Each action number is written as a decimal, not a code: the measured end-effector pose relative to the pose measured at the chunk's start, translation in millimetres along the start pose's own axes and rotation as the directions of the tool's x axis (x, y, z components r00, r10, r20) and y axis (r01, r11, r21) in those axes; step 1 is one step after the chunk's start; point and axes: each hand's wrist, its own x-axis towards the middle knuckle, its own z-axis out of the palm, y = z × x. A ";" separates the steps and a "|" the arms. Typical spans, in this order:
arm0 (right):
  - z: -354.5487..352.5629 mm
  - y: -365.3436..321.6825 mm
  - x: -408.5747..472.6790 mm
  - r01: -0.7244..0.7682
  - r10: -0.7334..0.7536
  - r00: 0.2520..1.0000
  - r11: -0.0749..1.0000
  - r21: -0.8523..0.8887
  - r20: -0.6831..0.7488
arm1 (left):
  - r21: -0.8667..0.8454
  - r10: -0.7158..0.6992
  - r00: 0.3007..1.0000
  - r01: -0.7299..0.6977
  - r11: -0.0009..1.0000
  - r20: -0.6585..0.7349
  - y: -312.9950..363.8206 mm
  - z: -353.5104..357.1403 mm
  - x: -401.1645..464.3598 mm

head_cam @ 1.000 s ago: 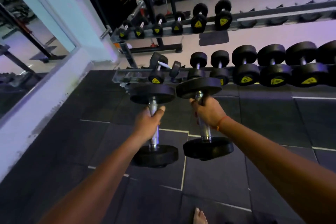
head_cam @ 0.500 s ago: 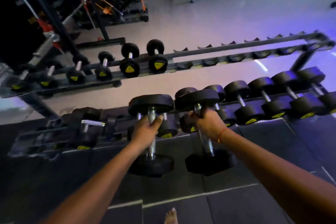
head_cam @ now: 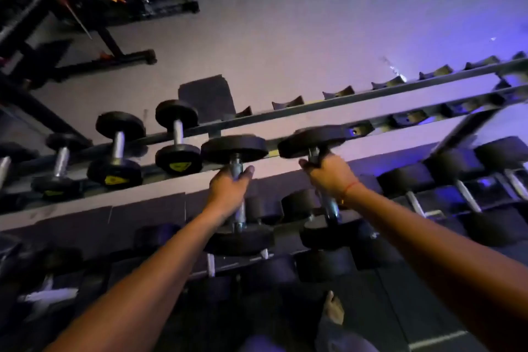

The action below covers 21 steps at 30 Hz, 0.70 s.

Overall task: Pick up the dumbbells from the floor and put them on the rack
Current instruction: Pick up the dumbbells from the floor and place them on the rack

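Note:
My left hand grips the steel handle of a black dumbbell, held on end. My right hand grips the handle of a second black dumbbell the same way. Both far heads hang over the front rail of the rack's top shelf, just right of the racked dumbbell with a yellow mark. The near heads sit above the lower shelf. I cannot tell whether either dumbbell touches the rail.
Several dumbbells fill the top shelf's left end; its saddles to the right hold nothing. The lower shelf is packed with larger dumbbells. A dark machine frame stands far left. My bare foot is on the floor below.
Both hands have carried the dumbbells forward and up, from in front of the lower shelf to the top shelf's front rail. The view has swung closer over the rack.

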 end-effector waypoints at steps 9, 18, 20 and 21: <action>-10.3 -32.2 208.5 0.001 0.005 0.997 0.997 -0.071 0.078 | -0.022 -0.165 0.986 0.164 0.986 -0.010 39.0 24.5 191.4; 51.0 -8.9 349.8 -0.191 0.200 0.956 0.980 -0.062 0.215 | -0.009 -0.300 0.954 0.300 0.954 -0.002 1.4 68.2 321.5; 59.3 4.0 367.0 -0.256 0.262 0.941 0.965 -0.059 0.215 | 0.029 -0.312 0.950 0.312 0.949 -0.010 -13.6 76.1 333.2; 60.0 9.3 373.7 -0.275 0.280 0.936 0.960 -0.051 0.213 | 0.042 -0.305 0.952 0.306 0.951 -0.018 -19.2 79.3 336.9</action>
